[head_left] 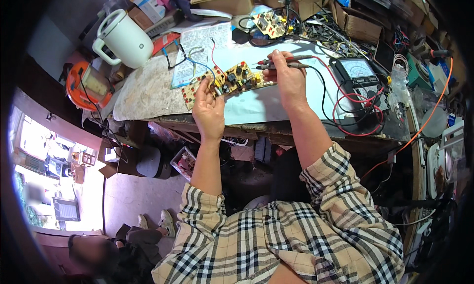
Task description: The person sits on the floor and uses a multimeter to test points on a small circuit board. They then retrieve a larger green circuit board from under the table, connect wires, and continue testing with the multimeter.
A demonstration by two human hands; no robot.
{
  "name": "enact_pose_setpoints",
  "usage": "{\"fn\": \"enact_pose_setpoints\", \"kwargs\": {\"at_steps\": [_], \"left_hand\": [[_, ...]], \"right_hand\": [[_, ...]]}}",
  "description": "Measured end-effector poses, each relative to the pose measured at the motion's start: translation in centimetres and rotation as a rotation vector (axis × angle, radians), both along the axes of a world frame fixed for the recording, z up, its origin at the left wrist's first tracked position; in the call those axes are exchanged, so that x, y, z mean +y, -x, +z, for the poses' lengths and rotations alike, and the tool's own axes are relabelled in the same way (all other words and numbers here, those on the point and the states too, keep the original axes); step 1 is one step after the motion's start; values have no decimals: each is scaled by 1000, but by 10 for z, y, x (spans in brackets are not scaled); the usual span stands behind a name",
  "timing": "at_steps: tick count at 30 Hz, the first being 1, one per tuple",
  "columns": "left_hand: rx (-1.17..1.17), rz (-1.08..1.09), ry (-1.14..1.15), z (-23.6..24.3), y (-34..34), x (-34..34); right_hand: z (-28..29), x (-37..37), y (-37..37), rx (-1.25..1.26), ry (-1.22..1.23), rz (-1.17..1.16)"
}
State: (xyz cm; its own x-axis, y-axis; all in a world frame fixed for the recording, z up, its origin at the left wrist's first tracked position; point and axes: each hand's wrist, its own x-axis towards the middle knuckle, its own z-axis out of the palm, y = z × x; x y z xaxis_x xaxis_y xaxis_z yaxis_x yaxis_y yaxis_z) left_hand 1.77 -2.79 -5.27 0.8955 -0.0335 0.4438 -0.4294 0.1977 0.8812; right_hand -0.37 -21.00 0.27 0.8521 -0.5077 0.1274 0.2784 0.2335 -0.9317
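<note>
A yellowish circuit board (240, 80) with many small parts and a few coloured wires lies tilted over the pale sheet on the bench. My left hand (209, 111) grips its near edge, thumb and fingers closed on it. Just right of the board, my right hand (291, 84) pinches two test probes (297, 61), one red and one black. Their tips point left over the board; whether they touch it I cannot tell. Red and black leads run from the probes to an analog multimeter (357, 70) at the right of the bench.
A white kettle-like jug (123, 39) and an orange container (85, 89) stand at the left. Blue-framed glasses (176, 57) rest on a printed sheet. Another circuit board (270, 24) and heaped loose parts (335, 34) fill the back. At lower left sits another person (133, 242).
</note>
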Motion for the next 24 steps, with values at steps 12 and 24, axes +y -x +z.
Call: {"fn": "enact_pose_setpoints", "kwargs": {"at_steps": [12,24], "left_hand": [[65,16,47,6,2,-1],[61,-23,16,4,0,1]], "right_hand": [[1,1,2,67,93,33],[-4,2,-3,124,134,69]]}}
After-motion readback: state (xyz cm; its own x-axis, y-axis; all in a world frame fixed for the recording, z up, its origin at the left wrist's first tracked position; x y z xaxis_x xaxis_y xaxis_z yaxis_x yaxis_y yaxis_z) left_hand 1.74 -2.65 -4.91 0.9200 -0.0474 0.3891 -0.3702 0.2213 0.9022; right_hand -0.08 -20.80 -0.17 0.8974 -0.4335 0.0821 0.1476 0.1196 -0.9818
